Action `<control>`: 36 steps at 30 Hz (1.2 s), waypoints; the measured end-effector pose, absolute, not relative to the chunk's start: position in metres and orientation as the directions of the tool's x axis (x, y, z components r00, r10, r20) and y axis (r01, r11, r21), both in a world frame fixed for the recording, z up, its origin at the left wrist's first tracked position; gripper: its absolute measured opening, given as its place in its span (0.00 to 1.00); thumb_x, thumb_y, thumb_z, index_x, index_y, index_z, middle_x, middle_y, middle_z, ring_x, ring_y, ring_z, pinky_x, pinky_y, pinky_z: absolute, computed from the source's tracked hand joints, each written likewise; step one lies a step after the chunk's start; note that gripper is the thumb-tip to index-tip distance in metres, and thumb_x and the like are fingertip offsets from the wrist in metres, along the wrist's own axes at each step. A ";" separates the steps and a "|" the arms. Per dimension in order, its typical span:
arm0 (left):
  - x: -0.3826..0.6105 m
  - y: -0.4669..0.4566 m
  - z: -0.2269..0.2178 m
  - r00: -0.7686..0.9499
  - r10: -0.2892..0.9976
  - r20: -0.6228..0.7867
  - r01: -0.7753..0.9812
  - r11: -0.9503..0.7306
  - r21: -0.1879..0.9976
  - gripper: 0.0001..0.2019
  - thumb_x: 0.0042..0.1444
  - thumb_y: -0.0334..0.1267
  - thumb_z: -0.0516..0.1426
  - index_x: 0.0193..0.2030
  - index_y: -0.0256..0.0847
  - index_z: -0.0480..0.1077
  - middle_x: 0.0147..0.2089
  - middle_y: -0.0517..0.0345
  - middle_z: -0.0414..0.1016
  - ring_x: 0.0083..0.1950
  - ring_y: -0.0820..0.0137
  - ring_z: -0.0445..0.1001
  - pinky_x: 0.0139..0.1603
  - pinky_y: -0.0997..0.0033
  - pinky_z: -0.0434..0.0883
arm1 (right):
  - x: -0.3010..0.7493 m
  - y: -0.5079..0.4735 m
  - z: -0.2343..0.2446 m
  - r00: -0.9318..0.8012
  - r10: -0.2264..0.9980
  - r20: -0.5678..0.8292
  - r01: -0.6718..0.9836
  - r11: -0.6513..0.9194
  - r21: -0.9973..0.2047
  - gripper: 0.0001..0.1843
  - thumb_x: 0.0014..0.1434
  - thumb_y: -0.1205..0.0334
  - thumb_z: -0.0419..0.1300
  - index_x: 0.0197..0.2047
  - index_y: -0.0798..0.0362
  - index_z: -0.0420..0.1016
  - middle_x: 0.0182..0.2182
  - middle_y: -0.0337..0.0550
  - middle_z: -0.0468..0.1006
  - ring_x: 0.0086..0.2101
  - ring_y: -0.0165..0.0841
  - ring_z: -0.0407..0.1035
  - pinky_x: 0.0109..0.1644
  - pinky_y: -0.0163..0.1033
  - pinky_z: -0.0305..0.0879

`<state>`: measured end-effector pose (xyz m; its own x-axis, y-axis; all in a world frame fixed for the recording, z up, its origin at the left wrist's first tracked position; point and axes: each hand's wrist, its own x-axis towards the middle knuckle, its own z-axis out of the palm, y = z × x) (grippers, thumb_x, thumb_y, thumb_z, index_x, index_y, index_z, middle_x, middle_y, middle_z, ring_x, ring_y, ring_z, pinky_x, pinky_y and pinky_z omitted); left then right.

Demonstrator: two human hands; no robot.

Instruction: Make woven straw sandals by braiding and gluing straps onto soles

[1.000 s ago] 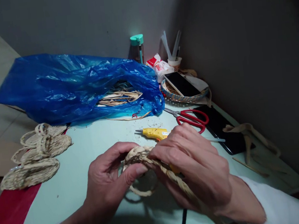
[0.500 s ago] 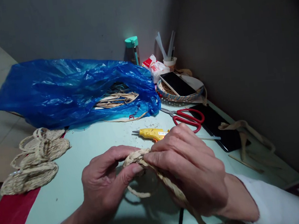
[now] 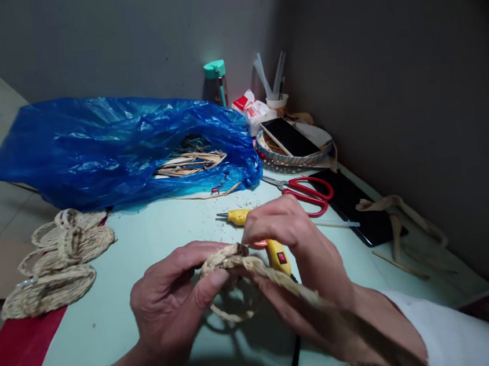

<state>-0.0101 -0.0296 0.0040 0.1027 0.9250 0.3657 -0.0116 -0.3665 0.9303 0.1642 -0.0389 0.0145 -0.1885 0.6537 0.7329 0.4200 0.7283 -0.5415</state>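
My left hand (image 3: 172,289) pinches a small coiled piece of braided straw (image 3: 211,264) between thumb and fingers. A thin straw loop (image 3: 236,316) hangs beneath it. My right hand (image 3: 302,252) is at the coil's right side, its bent index finger touching the edge and its thumb under the braid. From the coil, the straw braid (image 3: 276,281) runs across my right hand and widens into a flat strip at lower right. Behind that hand lies a yellow glue gun (image 3: 278,258), partly covered, a red switch showing on its handle.
Finished-looking woven straw slippers (image 3: 60,260) sit at left. A blue plastic bag (image 3: 105,145) with straw lies behind. Red-handled scissors (image 3: 311,193), a black tablet-like slab (image 3: 356,212), a phone (image 3: 290,136) on a basket, a bottle (image 3: 216,84) and a cup (image 3: 277,104) stand right and back.
My right hand has turned and lifted its fingers off the coil's top, uncovering the glue gun's handle. The braid's tail has swung over to the right. My left hand keeps its pinch.
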 end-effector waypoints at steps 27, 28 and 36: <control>-0.001 -0.025 0.011 0.163 0.985 -0.062 -0.038 0.070 0.997 0.06 0.52 0.40 0.64 0.34 0.42 0.74 0.26 0.65 0.72 0.27 0.76 0.67 0.27 0.80 0.66 | 0.171 -0.028 0.014 -0.223 0.552 0.804 0.577 0.739 -0.348 0.08 0.62 0.73 0.61 0.42 0.53 0.78 0.34 0.41 0.81 0.35 0.33 0.66 0.42 0.45 0.59; 0.001 -0.025 0.013 0.137 0.988 -0.076 -0.031 0.081 0.996 0.07 0.49 0.39 0.66 0.33 0.41 0.74 0.26 0.65 0.72 0.27 0.76 0.67 0.27 0.80 0.66 | 0.169 -0.030 0.014 -0.210 0.538 0.816 0.589 0.736 -0.334 0.08 0.62 0.73 0.61 0.42 0.53 0.78 0.34 0.41 0.81 0.34 0.33 0.66 0.42 0.45 0.58; 0.003 -0.029 0.017 -0.011 1.000 0.000 0.034 0.001 0.999 0.05 0.42 0.31 0.67 0.26 0.40 0.74 0.23 0.67 0.72 0.26 0.77 0.68 0.27 0.82 0.65 | 0.174 -0.033 0.013 -0.327 0.370 0.870 0.597 0.794 -0.114 0.12 0.68 0.67 0.53 0.43 0.55 0.80 0.38 0.36 0.84 0.33 0.30 0.68 0.44 0.47 0.58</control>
